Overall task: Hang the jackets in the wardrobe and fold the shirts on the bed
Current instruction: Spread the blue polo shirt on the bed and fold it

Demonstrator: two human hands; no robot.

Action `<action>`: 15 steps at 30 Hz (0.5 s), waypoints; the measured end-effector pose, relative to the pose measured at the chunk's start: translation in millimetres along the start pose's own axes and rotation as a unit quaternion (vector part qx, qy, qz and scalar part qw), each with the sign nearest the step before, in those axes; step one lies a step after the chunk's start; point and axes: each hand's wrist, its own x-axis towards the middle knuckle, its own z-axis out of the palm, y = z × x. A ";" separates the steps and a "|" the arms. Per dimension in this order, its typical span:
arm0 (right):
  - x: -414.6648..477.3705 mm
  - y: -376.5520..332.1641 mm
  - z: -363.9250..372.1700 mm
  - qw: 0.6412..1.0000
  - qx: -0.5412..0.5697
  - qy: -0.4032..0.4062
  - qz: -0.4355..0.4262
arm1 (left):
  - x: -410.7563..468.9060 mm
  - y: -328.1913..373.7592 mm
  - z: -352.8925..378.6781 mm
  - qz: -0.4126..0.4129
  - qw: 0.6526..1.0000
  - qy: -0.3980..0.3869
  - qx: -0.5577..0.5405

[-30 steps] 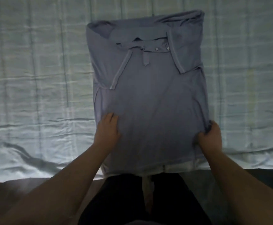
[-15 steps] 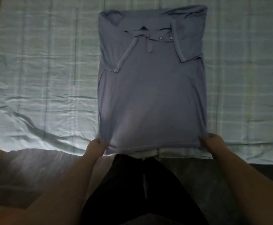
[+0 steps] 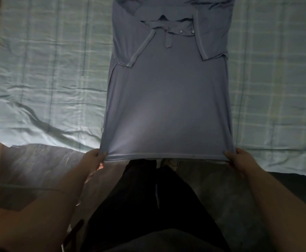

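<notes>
Here a grey-blue polo shirt of soft knitted cloth (image 3: 168, 99) lies face down on the bed with a pale green checked sheet (image 3: 44, 57). Both short sleeves are folded inward onto its back, so the shirt makes a long rectangle. The collar end is far from the person, near the top edge of the view, and two small buttons can be seen there beside the folded placket. The bottom hem is the nearest part and it reaches over the front edge of the bed.

The left hand (image 3: 94, 159) pinches the left corner of the hem, with the thumb on top of the cloth and the other fingers under it. The right hand (image 3: 237, 159) holds the right corner of the hem in the same closed way. The hem is stretched straight between the two hands and is lifted a little from the sheet; the cloth above it shows small pull lines near the left corner.

Under the hem the person's dark trousers (image 3: 148, 206) are visible, standing close against the bed. The room is dim, so finer details of the cloth cannot be told.
</notes>
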 end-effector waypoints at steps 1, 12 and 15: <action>-1.2 2.6 -0.8 1.000 -0.027 0.013 0.000 | -2.6 -4.2 0.5 -0.007 1.000 -0.003 0.009; -25.8 -23.0 6.4 0.969 0.222 0.000 0.104 | -23.7 36.0 6.6 -0.024 0.989 -0.073 -0.123; -30.0 -54.0 3.8 0.949 0.284 -0.005 0.140 | -24.0 70.4 -1.6 -0.034 0.979 -0.093 -0.178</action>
